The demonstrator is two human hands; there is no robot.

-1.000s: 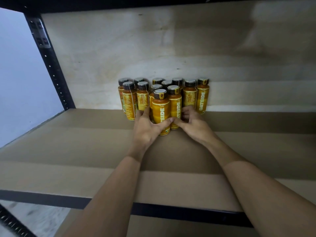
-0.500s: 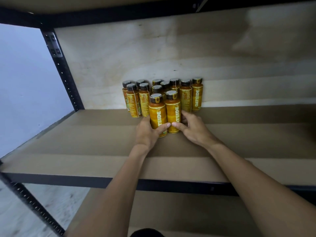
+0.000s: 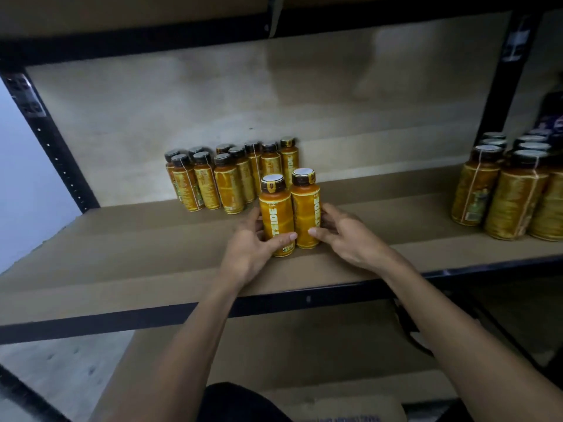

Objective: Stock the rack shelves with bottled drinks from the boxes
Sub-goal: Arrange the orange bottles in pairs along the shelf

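Gripping two side-by-side bottles (image 3: 275, 217): left hand (image 3: 246, 252), right hand (image 3: 350, 239).

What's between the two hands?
Two upright orange bottles side by side, the left bottle gripped by the left hand and the right bottle by the right hand. The head view shows it.

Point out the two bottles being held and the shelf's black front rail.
left front bottle (image 3: 275, 214), head view, middle of its yellow label
right front bottle (image 3: 305, 208), head view, middle of its label
front rail (image 3: 182, 313), head view, bare black metal edge
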